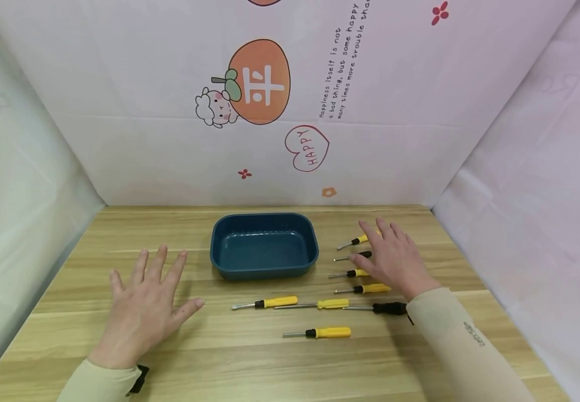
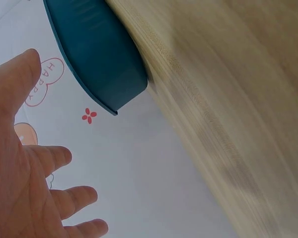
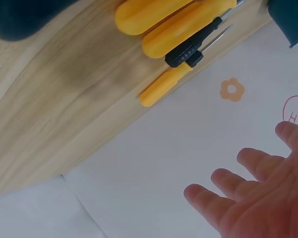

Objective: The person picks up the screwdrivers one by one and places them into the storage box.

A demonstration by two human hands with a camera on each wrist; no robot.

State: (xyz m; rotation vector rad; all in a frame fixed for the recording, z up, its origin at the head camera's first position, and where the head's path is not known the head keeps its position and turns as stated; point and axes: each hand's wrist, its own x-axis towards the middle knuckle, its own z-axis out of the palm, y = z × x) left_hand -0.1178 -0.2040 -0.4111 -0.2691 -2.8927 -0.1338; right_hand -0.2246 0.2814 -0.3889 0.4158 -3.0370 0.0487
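Five fingers of the left hand [image 1: 144, 310] fan wide above the left of the wooden table [image 1: 219, 363], gripping nothing. Well across to the right, the right hand [image 1: 395, 259] hangs with fingers also spread and nothing in its grasp. The work seems to be at a pause between grips; taking up a tool would call for lowering a hand and pinching one handle.

Left to right between the hands, the blue box [image 1: 264, 274] sits near the back. In front of it, a yellow screwdriver [image 1: 281, 302] begins a loose row, its handle just beside the shaft of a second yellow screwdriver [image 1: 333, 304]; touching or not cannot be told. Another yellow screwdriver [image 1: 333, 333] lies nearer the person, and a black screwdriver [image 1: 389, 308] ends the row. Right of the box, four screwdrivers [image 1: 373, 288] lie one behind another, their handles partly hidden under the right hand in the head view. Such close neighbours could crowd the fingers. Behind stands a printed cloth [image 1: 169, 156].
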